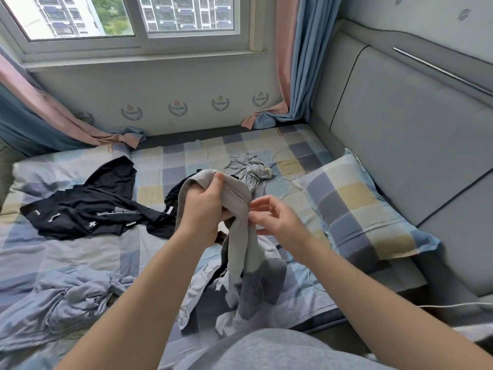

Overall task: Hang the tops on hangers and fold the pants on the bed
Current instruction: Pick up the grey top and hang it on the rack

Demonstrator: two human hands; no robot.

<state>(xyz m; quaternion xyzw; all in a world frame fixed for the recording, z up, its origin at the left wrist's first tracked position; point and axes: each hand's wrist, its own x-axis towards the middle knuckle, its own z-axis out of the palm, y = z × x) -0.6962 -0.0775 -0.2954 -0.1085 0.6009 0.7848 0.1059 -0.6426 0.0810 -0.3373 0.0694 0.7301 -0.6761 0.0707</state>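
Across the lower view, largest first:

1. Bed, sheet checked in blue, grey and pale yellow; carries every garment listed below.
2. Padded grey headboard, along the right side of the bed.
3. Window, white-framed, above the far edge of the bed.
4. Curtains, pink and blue, one at each side of the window: right curtain and left curtain, both with hems resting on the bed's far edge.
5. Pillow, same check, lying against the headboard.
6. Blue-grey garment, crumpled, near left corner of the bed.
7. Black garment, with small white marks, spread loosely left of centre.
8. Grey zip top, lifted above the middle of the bed; upper part bunched in the hands, lower part with a dark ribbed hem hanging down onto the sheet.
9. Light grey garment, small and crumpled, lying just beyond the held top.
10. Left hand, clenched round the top's upper fold, thumb pressed on the cloth.
11. Right hand, fingers half curled, tips at the zipper edge; whether they pinch it cannot be told.
12. White cable, thin, at the near right edge of the bed.
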